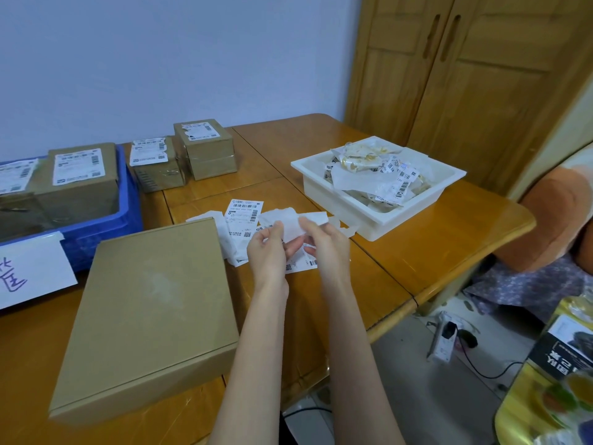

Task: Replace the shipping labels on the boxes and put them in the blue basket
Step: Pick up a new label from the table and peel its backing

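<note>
I have both grips on one white label sheet, left hand and right hand pinching its thin, curling paper, probably to peel the backing. Just left of them lies the flat, matte cardboard box, bare-topped on the counter; the blue basket sits beyond it.

The flat box is plain brown, and the basket is bright blue. The labels are white with black barcodes, the tray is cream white, and the table is honey-coloured wood.
</note>
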A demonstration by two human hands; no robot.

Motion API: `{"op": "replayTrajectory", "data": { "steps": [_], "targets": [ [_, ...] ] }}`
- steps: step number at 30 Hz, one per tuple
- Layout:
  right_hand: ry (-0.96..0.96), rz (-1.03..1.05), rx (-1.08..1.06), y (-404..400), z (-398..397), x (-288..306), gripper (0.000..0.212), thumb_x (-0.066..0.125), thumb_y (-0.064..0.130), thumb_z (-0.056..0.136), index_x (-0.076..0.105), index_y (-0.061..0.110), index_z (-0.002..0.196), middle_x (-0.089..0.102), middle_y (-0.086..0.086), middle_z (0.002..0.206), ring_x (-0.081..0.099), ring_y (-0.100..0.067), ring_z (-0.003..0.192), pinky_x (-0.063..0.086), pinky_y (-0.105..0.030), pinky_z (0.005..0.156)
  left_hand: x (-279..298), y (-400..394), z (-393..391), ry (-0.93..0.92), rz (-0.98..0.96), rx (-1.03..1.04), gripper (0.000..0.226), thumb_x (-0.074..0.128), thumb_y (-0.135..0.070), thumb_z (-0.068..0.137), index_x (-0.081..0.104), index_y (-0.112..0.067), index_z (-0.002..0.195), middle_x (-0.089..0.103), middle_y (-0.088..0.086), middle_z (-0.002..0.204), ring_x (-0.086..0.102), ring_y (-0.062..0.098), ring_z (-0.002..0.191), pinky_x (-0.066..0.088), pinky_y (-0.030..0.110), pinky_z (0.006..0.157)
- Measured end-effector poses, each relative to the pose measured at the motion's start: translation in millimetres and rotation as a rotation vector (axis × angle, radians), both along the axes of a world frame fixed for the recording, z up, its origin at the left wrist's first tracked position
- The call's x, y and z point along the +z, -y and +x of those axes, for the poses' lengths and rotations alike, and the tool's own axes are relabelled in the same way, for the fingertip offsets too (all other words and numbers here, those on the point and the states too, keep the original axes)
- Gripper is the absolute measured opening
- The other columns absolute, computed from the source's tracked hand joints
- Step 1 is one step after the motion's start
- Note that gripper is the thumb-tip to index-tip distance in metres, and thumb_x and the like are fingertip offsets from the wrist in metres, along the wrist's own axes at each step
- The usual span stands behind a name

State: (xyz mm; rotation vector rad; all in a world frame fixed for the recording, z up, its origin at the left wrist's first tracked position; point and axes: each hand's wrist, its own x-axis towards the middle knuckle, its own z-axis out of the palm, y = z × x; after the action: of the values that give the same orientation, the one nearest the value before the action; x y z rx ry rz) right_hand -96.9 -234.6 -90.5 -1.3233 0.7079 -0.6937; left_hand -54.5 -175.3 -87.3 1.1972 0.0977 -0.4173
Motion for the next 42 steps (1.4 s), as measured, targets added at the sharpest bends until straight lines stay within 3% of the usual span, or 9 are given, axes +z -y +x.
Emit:
{"op": "replayTrajectory", "data": {
  "steps": [3, 6, 11, 19, 25, 31, 35, 39, 42],
  "targets": [
    [-0.007, -0.099, -0.092, -4, 3, -8, 0.033, 0.062, 0.019, 0.092, 0.058, 0.009, 0.062, 0.057, 0.0, 0.061, 0.051, -0.01, 0.063, 0.048, -0.032, 0.067, 2, 3, -4, 0.009, -0.002, -0.001, 0.015, 0.059, -0.028, 0.097, 0.055, -0.015, 0.091, 0.06, 0.0, 0.078, 0.066, 0.014, 0.07, 0.054, 0.021, 0.067],
    [-0.015, -0.164, -0.126, -8, 3, -9, 0.041, 0.062, 0.016, 0.093, 0.045, 0.012, 0.055, 0.039, 0.006, 0.049, 0.033, -0.006, 0.049, 0.03, -0.019, 0.051, -1, 7, -8, 0.127, 0.175, -0.001, 0.024, 0.066, -0.035, 0.091, 0.053, -0.015, 0.087, 0.054, -0.004, 0.077, 0.056, 0.012, 0.072, 0.048, 0.023, 0.066],
    [-0.025, -0.124, -0.175, -5, 3, -8, 0.037, 0.061, 0.014, 0.092, 0.042, 0.008, 0.06, 0.037, -0.001, 0.054, 0.031, -0.009, 0.051, 0.027, -0.015, 0.046, -8, 9, -7, 0.34, 0.435, -0.009, 0.027, 0.064, -0.029, 0.091, 0.054, -0.005, 0.08, 0.057, 0.005, 0.076, 0.055, 0.023, 0.075, 0.049, 0.04, 0.072],
    [-0.194, -0.174, -0.239, 2, 2, -10, 0.042, 0.058, 0.021, 0.093, 0.042, 0.012, 0.056, 0.042, -0.003, 0.055, 0.036, -0.015, 0.055, 0.033, -0.032, 0.059, -12, 6, -12, 0.303, 0.373, -0.11, 0.012, 0.06, -0.022, 0.094, 0.057, -0.01, 0.093, 0.059, -0.001, 0.087, 0.056, 0.013, 0.08, 0.046, 0.024, 0.066],
    [-0.198, -0.098, -0.266, 6, -3, -7, 0.035, 0.057, 0.023, 0.093, 0.057, 0.006, 0.062, 0.068, -0.019, 0.075, 0.061, -0.034, 0.072, 0.05, -0.044, 0.073, -9, 3, -13, 0.135, 0.164, -0.171, 0.006, 0.06, -0.012, 0.091, 0.059, -0.014, 0.096, 0.066, 0.007, 0.108, 0.062, 0.017, 0.093, 0.045, 0.019, 0.063],
    [-0.16, 0.193, -0.111, 6, 3, -1, 0.019, 0.053, 0.019, 0.092, 0.056, 0.018, 0.073, 0.066, -0.012, 0.097, 0.063, -0.028, 0.095, 0.047, -0.038, 0.082, -9, 5, -10, 0.081, 0.115, -0.057, 0.013, 0.058, -0.016, 0.092, 0.052, -0.022, 0.082, 0.061, 0.0, 0.089, 0.063, 0.017, 0.084, 0.042, 0.021, 0.062],
    [-0.042, 0.343, -0.046, 5, 4, 5, 0.019, 0.046, 0.018, 0.094, 0.055, 0.015, 0.077, 0.062, -0.003, 0.083, 0.061, -0.022, 0.08, 0.043, -0.032, 0.071, -10, 4, -9, 0.118, 0.151, -0.043, 0.019, 0.055, -0.016, 0.094, 0.049, -0.024, 0.078, 0.055, -0.005, 0.083, 0.053, 0.009, 0.075, 0.039, 0.018, 0.058],
    [-0.067, 0.126, -0.051, -5, 4, 1, 0.029, 0.059, 0.023, 0.091, 0.056, 0.014, 0.063, 0.06, 0.0, 0.064, 0.058, -0.016, 0.066, 0.044, -0.029, 0.066, -12, 3, -9, 0.148, 0.168, -0.011, 0.007, 0.057, -0.022, 0.095, 0.056, -0.024, 0.089, 0.062, -0.007, 0.091, 0.06, 0.009, 0.079, 0.048, 0.014, 0.054],
    [-0.074, -0.044, -0.135, -12, 6, -7, 0.047, 0.062, 0.026, 0.093, 0.044, 0.02, 0.05, 0.044, 0.013, 0.041, 0.042, -0.006, 0.046, 0.036, -0.024, 0.054, -16, 4, -10, 0.227, 0.23, 0.03, 0.016, 0.059, -0.033, 0.096, 0.063, -0.018, 0.094, 0.068, -0.003, 0.092, 0.067, 0.017, 0.09, 0.059, 0.034, 0.077]
  ]
}}
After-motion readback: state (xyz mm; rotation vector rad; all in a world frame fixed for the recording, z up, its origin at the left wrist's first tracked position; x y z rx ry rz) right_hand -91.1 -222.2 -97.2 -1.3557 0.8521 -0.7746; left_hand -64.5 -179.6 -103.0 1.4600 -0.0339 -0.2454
